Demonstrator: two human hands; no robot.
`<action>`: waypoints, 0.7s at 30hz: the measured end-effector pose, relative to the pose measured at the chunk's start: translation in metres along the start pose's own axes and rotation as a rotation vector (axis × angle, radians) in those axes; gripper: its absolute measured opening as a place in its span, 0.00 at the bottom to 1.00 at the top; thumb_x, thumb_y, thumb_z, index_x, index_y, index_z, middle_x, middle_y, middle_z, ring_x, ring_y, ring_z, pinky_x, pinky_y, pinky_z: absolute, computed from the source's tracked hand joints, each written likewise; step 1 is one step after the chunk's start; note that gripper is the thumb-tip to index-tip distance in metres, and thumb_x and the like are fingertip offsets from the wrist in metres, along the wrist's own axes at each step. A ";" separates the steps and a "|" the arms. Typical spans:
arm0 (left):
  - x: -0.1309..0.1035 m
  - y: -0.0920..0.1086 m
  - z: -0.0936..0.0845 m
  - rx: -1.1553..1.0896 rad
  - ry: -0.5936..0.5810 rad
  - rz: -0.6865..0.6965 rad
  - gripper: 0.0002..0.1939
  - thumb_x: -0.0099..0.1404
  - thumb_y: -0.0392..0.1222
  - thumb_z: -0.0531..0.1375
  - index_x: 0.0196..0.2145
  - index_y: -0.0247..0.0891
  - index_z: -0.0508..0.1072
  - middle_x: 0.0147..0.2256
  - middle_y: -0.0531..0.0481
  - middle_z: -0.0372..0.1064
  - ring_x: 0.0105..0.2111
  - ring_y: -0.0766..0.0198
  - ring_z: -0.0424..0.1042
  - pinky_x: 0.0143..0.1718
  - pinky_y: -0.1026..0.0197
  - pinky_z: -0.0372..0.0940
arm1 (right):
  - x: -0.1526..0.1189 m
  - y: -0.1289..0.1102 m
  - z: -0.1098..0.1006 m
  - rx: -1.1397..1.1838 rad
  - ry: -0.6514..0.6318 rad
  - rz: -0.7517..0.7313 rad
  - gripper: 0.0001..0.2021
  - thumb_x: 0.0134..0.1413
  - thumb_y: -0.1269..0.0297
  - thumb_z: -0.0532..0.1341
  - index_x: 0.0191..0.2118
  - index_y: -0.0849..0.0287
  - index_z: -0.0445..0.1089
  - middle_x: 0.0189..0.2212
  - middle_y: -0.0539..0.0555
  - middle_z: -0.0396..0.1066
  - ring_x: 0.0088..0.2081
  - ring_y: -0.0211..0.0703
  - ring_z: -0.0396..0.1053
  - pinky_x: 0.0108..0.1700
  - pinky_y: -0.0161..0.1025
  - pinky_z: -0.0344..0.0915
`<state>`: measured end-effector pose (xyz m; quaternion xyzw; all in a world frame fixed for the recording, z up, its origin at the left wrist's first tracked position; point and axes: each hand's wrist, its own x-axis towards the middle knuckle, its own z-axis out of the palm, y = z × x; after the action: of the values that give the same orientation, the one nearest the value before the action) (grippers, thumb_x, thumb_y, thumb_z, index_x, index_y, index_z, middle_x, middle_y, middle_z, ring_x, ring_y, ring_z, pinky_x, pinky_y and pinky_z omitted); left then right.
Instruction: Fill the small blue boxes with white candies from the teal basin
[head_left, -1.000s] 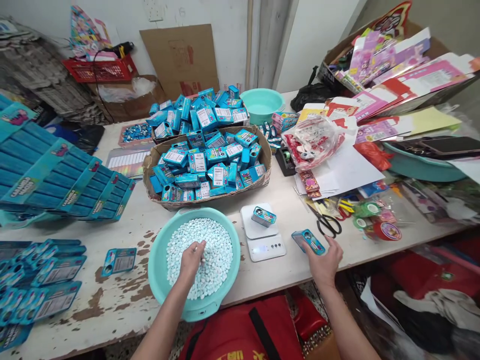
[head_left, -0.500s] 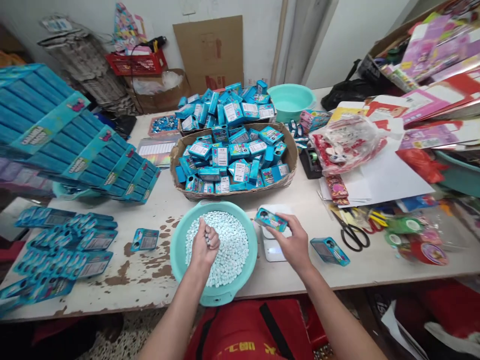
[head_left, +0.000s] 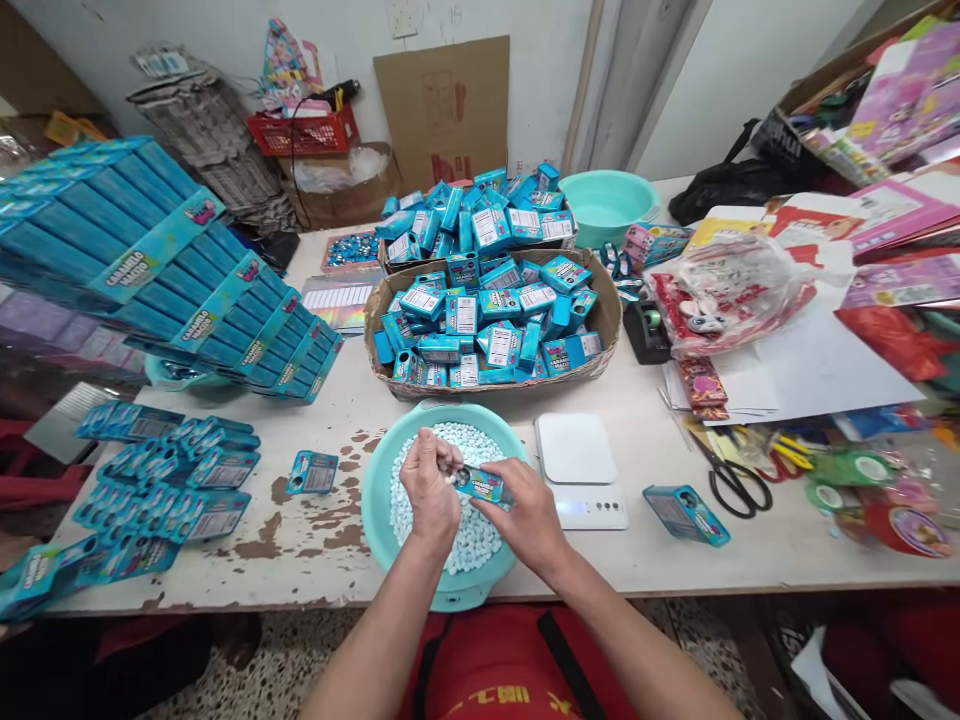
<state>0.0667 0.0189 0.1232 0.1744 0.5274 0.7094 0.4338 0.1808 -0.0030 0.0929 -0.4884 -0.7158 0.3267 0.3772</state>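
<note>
Between the thumb and fingers of my right hand (head_left: pixel 529 512) is a small blue candy box (head_left: pixel 480 484), tilted with its end toward my left hand. My left hand (head_left: pixel 433 487) is curled, fingers closed around some small pale candies, and it meets the end of the box. Both hands are above a turquoise basin (head_left: pixel 377 515) holding many small pale candies (head_left: pixel 471 545). Just right of the basin lies a white digital scale (head_left: pixel 576 450) with nothing on its plate. Another blue box (head_left: pixel 686 514) lies farther right, and a single one (head_left: pixel 312 472) sits left of the basin.
A cardboard tray (head_left: pixel 491 392) heaped with blue boxes stands behind the basin. Stacked blue boxes (head_left: pixel 172 270) rise at left above rows of smaller ones (head_left: pixel 165 480). Black-handled scissors (head_left: pixel 739 485), a tape dispenser (head_left: pixel 646 330) and a plastic bag (head_left: pixel 735 290) lie at right.
My right hand has brought the box left from over the scale to my left hand above the basin. My left hand has turned, its closed fingers now against the box's end.
</note>
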 end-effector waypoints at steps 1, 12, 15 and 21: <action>0.000 0.001 0.000 -0.007 0.004 -0.015 0.21 0.58 0.54 0.60 0.19 0.37 0.61 0.17 0.57 0.54 0.17 0.73 0.57 0.19 0.68 0.53 | 0.000 0.000 0.001 0.002 0.003 0.002 0.14 0.48 0.67 0.65 0.43 0.53 0.69 0.37 0.55 0.72 0.40 0.51 0.69 0.42 0.46 0.66; 0.024 -0.015 -0.040 0.969 -0.295 0.034 0.22 0.66 0.51 0.45 0.25 0.38 0.71 0.26 0.47 0.68 0.29 0.62 0.70 0.30 0.62 0.66 | -0.015 0.036 -0.048 0.184 0.225 0.265 0.16 0.48 0.58 0.65 0.43 0.56 0.68 0.39 0.55 0.71 0.40 0.47 0.70 0.41 0.43 0.67; 0.027 -0.036 -0.070 1.431 -0.497 0.118 0.11 0.61 0.42 0.55 0.34 0.37 0.76 0.45 0.41 0.70 0.51 0.52 0.64 0.49 0.50 0.61 | -0.019 0.074 -0.070 0.061 0.373 0.323 0.17 0.49 0.57 0.63 0.44 0.58 0.67 0.39 0.56 0.70 0.40 0.48 0.69 0.43 0.45 0.66; 0.026 -0.062 -0.090 1.685 -0.709 0.377 0.14 0.64 0.44 0.54 0.45 0.40 0.73 0.50 0.43 0.67 0.51 0.52 0.65 0.50 0.49 0.59 | -0.013 0.138 -0.080 -0.065 0.389 0.349 0.18 0.49 0.53 0.60 0.41 0.60 0.67 0.38 0.59 0.70 0.41 0.51 0.69 0.44 0.50 0.66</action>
<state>0.0150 -0.0100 0.0272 0.7208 0.6676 0.0568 0.1775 0.3147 0.0352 0.0150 -0.6700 -0.5448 0.2639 0.4297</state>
